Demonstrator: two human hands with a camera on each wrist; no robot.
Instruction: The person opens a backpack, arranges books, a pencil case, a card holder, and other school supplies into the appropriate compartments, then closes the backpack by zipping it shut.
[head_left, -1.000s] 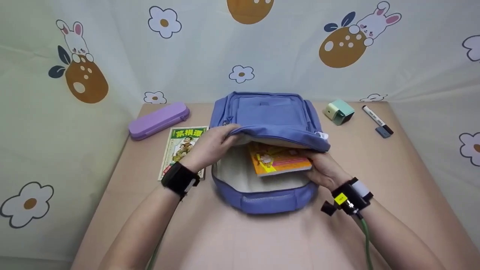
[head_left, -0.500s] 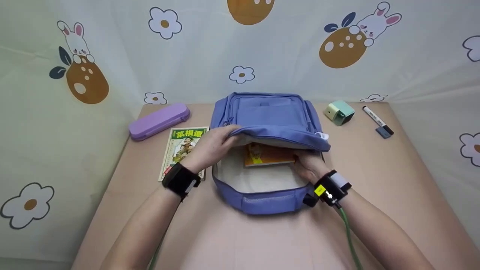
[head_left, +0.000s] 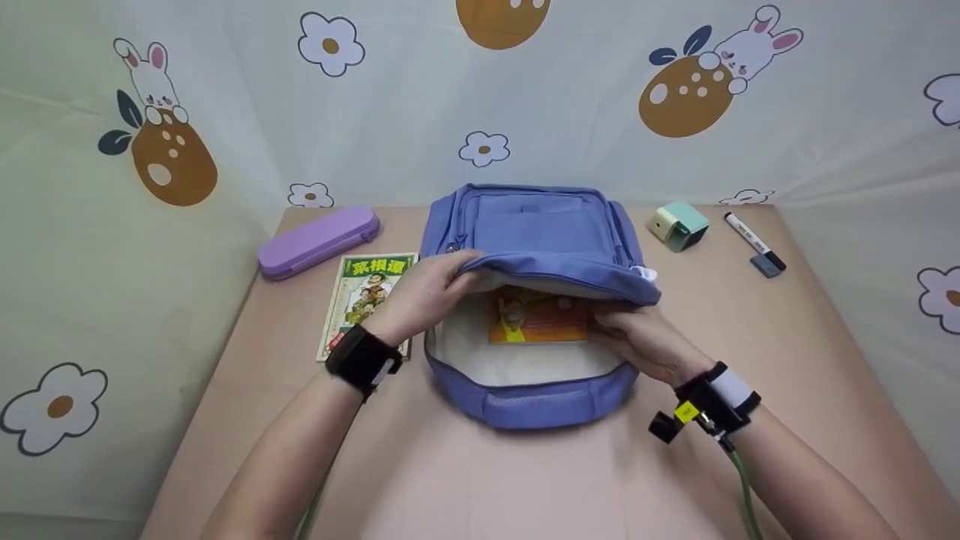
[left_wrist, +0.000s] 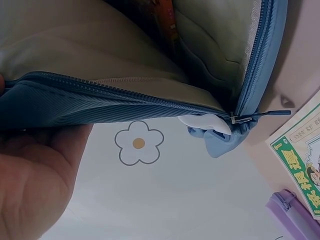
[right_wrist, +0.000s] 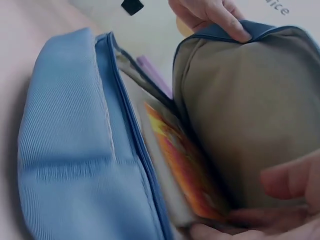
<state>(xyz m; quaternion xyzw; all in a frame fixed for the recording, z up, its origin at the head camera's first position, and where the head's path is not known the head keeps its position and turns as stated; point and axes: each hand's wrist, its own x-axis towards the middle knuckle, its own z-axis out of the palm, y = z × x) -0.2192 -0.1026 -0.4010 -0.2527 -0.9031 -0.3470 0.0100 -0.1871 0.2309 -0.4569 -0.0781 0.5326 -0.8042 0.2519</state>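
Observation:
A blue backpack [head_left: 536, 225] lies unzipped, its front panel raised. My left hand [head_left: 427, 289] grips the panel's zippered edge, fingers on one side and thumb on the other. Inside the main compartment, against the beige lining, lies an orange book [head_left: 540, 330], partly hidden under the panel; the right wrist view shows its bright cover [right_wrist: 182, 165]. My right hand [head_left: 649, 341] is at the compartment's right side, fingertips at the end of the book. In the right wrist view, the thumb of this hand [right_wrist: 295, 185] stands apart from the cover, with the fingers low by the book's edge.
Left of the backpack lies a comic-style book [head_left: 360, 300] with a green title band, partly behind my left hand. A purple pencil case [head_left: 319, 241] sits at the back left. At the back right are a mint-green pencil sharpener [head_left: 679, 225], a marker [head_left: 750, 236] and a small blue eraser [head_left: 766, 264].
The orange book has gone further into the backpack. My right hand has moved in with it, then drawn back rightward, thumb off the cover. The left hand keeps holding the panel.

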